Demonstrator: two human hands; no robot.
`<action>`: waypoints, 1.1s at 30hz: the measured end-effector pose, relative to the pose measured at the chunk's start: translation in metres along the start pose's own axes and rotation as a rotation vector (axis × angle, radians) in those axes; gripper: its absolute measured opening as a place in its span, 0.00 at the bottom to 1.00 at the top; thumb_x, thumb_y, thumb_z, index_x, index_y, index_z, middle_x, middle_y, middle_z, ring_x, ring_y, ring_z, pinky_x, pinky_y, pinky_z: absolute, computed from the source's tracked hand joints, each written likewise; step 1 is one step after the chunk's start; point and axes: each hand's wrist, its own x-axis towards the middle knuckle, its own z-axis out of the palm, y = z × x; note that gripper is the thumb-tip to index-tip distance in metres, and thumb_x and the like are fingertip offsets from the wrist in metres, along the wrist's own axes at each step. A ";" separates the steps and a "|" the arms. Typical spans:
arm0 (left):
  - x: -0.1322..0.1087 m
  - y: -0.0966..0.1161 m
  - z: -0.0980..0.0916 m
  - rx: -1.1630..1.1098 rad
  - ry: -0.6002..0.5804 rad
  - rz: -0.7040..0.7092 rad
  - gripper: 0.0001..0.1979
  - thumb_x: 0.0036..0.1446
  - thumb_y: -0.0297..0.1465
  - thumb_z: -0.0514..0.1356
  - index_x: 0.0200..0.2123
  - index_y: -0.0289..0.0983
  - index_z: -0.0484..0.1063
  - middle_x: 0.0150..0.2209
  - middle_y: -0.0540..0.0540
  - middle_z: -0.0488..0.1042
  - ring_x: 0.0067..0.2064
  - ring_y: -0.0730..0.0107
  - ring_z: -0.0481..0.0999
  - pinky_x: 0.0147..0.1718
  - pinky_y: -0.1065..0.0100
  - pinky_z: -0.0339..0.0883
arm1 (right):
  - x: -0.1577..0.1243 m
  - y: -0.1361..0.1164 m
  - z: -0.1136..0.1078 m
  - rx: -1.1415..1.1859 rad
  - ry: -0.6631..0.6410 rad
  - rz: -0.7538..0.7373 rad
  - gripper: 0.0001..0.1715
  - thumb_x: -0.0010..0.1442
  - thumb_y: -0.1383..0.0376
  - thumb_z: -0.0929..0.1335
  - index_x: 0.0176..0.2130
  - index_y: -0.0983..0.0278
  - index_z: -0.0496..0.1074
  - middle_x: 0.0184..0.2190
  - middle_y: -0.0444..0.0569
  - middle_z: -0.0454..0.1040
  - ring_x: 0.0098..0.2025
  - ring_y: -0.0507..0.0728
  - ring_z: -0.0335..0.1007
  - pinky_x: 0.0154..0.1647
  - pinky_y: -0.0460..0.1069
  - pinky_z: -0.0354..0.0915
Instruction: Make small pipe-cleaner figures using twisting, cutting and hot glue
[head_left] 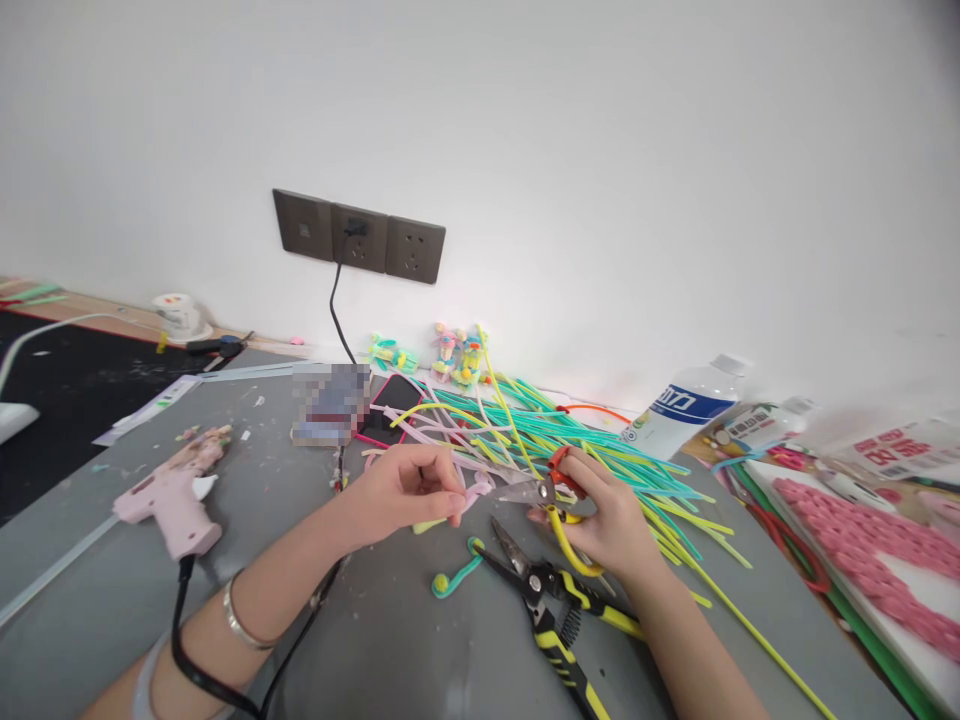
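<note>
No text reads for certain. Upright bottle (679, 415): white lettering on blue band (694, 402), blurred. Clear packaging (900, 445), right: red characters, illegible. Smaller bottle (761, 424): print too small.

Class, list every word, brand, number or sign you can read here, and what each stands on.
Nothing reads with certainty.
Large bottle: white letters on blue, perhaps "CTO", turned and unclear.
Small bottle: label characters, too small.
White pack: red characters, too blurred.
Paper strip: marks, too small.
Pixelated item: obscured.
</note>
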 end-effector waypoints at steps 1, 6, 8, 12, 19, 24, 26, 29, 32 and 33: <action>0.000 0.000 0.000 0.000 0.002 -0.001 0.18 0.53 0.40 0.68 0.25 0.35 0.66 0.25 0.49 0.72 0.25 0.76 0.65 0.24 0.73 0.57 | 0.000 0.000 0.000 0.000 -0.005 0.006 0.13 0.56 0.61 0.72 0.36 0.60 0.64 0.31 0.47 0.68 0.30 0.55 0.64 0.30 0.47 0.62; 0.000 0.000 0.000 -0.001 0.005 0.006 0.17 0.53 0.40 0.68 0.25 0.35 0.66 0.25 0.49 0.72 0.25 0.77 0.64 0.25 0.72 0.57 | 0.000 0.001 -0.001 0.001 -0.007 0.011 0.12 0.56 0.61 0.72 0.36 0.60 0.64 0.31 0.47 0.68 0.30 0.56 0.64 0.29 0.47 0.62; 0.000 0.000 0.000 -0.001 0.000 0.005 0.17 0.54 0.40 0.68 0.26 0.35 0.66 0.25 0.49 0.72 0.25 0.77 0.64 0.25 0.73 0.57 | 0.000 0.000 -0.001 -0.002 -0.005 0.014 0.12 0.56 0.61 0.71 0.36 0.60 0.64 0.30 0.46 0.68 0.29 0.56 0.65 0.29 0.47 0.62; 0.000 0.001 0.001 0.001 -0.001 0.006 0.18 0.53 0.40 0.68 0.25 0.35 0.66 0.25 0.49 0.72 0.25 0.77 0.64 0.24 0.73 0.56 | 0.000 0.000 -0.001 0.007 0.002 0.005 0.12 0.56 0.61 0.72 0.36 0.60 0.65 0.30 0.46 0.68 0.29 0.56 0.66 0.29 0.47 0.62; -0.001 0.002 0.001 -0.001 -0.005 -0.003 0.18 0.53 0.40 0.68 0.25 0.35 0.66 0.25 0.49 0.72 0.25 0.77 0.63 0.24 0.73 0.56 | 0.000 0.000 0.000 0.000 -0.010 0.020 0.12 0.56 0.61 0.72 0.37 0.59 0.65 0.31 0.46 0.69 0.30 0.56 0.66 0.29 0.47 0.62; 0.000 0.003 0.002 0.007 0.005 -0.006 0.19 0.52 0.41 0.68 0.25 0.35 0.66 0.24 0.49 0.72 0.25 0.76 0.64 0.24 0.73 0.57 | 0.000 0.000 -0.001 -0.004 -0.009 0.022 0.12 0.55 0.62 0.72 0.37 0.59 0.65 0.31 0.46 0.69 0.30 0.56 0.66 0.29 0.47 0.62; 0.000 0.003 0.002 0.009 0.003 -0.001 0.18 0.53 0.41 0.68 0.25 0.35 0.66 0.24 0.49 0.72 0.25 0.77 0.64 0.24 0.73 0.57 | 0.001 -0.001 -0.001 -0.003 -0.004 0.016 0.12 0.56 0.62 0.71 0.37 0.59 0.65 0.31 0.46 0.69 0.29 0.55 0.66 0.29 0.47 0.62; 0.000 0.001 0.001 0.003 -0.002 -0.001 0.18 0.54 0.41 0.68 0.26 0.35 0.66 0.25 0.49 0.72 0.25 0.77 0.64 0.24 0.73 0.56 | 0.001 -0.002 -0.001 -0.004 0.003 0.011 0.11 0.56 0.61 0.71 0.36 0.59 0.65 0.30 0.46 0.69 0.29 0.56 0.66 0.28 0.47 0.62; 0.000 0.001 0.001 -0.002 -0.007 0.002 0.17 0.54 0.40 0.68 0.25 0.35 0.66 0.25 0.49 0.72 0.25 0.77 0.63 0.24 0.72 0.56 | 0.001 -0.002 -0.001 -0.003 -0.001 0.011 0.12 0.56 0.61 0.71 0.36 0.59 0.64 0.30 0.46 0.68 0.29 0.56 0.66 0.28 0.47 0.62; 0.000 0.000 0.000 -0.003 -0.007 0.000 0.17 0.54 0.40 0.68 0.25 0.35 0.66 0.25 0.49 0.72 0.25 0.77 0.63 0.24 0.72 0.56 | 0.000 -0.001 -0.001 -0.001 -0.004 0.010 0.12 0.56 0.61 0.71 0.36 0.59 0.64 0.30 0.46 0.68 0.29 0.56 0.66 0.28 0.47 0.62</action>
